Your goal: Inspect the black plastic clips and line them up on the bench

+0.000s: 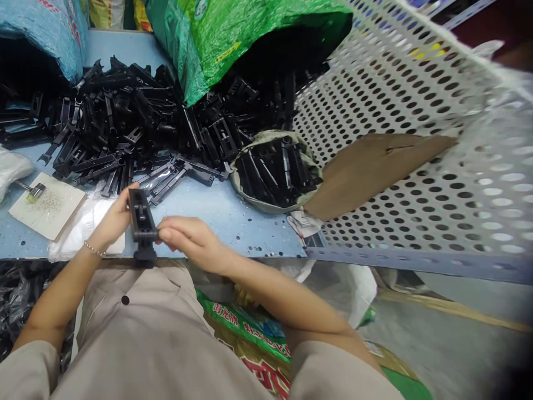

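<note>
Got a long black plastic part (142,216) with a slotted face gripped in the left hand (114,219), along its upper left side. Held up right at the front edge of a speckled light-blue tabletop (266,233), with the slots facing up. Right hand (189,239) closed up, with thumb and fingertips right at the part's right edge near the lower end. Can't really tell if pinching it or just touching it, tbh. By the left wrist, a crumpled white plastic bag (85,225), then a square beige board (54,208) sprinkled with brownish specks. Further back, a big messy heap of similar black plastic parts (125,105), in front of a shiny green woven sack (237,28). Off to the right, a round olive cloth bag (260,207) stuffed with more of them, just beside a brown cardboard sheet (375,172) against a whitish perforated panel (400,94).
</note>
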### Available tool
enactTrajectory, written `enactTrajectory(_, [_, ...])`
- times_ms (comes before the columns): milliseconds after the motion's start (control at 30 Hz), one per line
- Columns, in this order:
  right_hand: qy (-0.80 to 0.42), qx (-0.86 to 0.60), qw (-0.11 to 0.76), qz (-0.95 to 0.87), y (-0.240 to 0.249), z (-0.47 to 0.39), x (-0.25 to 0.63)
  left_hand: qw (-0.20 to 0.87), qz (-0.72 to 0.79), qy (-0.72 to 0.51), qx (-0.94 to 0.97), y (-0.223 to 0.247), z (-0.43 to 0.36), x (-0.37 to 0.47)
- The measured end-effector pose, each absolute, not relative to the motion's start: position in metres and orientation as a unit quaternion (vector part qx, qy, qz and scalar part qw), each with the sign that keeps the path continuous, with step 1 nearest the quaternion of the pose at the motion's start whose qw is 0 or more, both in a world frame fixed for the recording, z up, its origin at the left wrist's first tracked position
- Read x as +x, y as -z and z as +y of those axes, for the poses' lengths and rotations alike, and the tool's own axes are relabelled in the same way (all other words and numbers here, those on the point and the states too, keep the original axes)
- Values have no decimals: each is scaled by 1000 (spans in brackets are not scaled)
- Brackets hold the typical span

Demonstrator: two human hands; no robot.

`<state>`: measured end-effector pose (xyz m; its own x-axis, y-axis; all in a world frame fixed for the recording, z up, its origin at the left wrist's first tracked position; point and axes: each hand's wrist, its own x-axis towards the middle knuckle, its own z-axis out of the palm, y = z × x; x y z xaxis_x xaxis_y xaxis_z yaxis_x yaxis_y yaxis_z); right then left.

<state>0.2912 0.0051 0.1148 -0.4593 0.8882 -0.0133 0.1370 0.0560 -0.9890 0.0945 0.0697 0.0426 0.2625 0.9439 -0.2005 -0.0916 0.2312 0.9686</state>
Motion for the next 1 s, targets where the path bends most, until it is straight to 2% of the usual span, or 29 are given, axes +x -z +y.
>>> enactTrajectory(133, [-687, -418, 279, -524, -58, 4, 271, 692, 360, -451, 432, -83, 90, 91])
enactTrajectory(233, [-689, -487, 303, -443, -32, 25, 276, 723, 306, -428, 447, -106, 67, 92])
enactTrajectory(333, [-617, -524, 396, -434, -47, 43, 295, 759, 246, -351, 490, -94, 33, 99])
enactTrajectory(400, [-569, -518, 431, -472, -68, 39, 302, 762, 256, -360, 474, -73, 25, 106])
enactTrajectory(500, [-542, -488, 409, -549, -85, 17, 292, 755, 331, -425, 375, -55, 45, 114])
enactTrajectory(567, [-584, -465, 369, -554, -76, 4, 278, 742, 356, -454, 341, -63, 64, 113])
enactTrajectory(633, [-638, -459, 337, -518, -58, 3, 267, 724, 347, -477, 358, -82, 72, 109])
enactTrajectory(733, [-646, -491, 344, -474, -37, 21, 270, 713, 303, -454, 441, -102, 54, 103])
enactTrajectory(867, [-541, -533, 399, -513, -48, 42, 298, 702, 287, -383, 528, -76, 17, 104])
enactTrajectory(1000, [-349, -547, 412, -640, -67, 35, 305, 639, 375, -499, 450, -37, 14, 111])
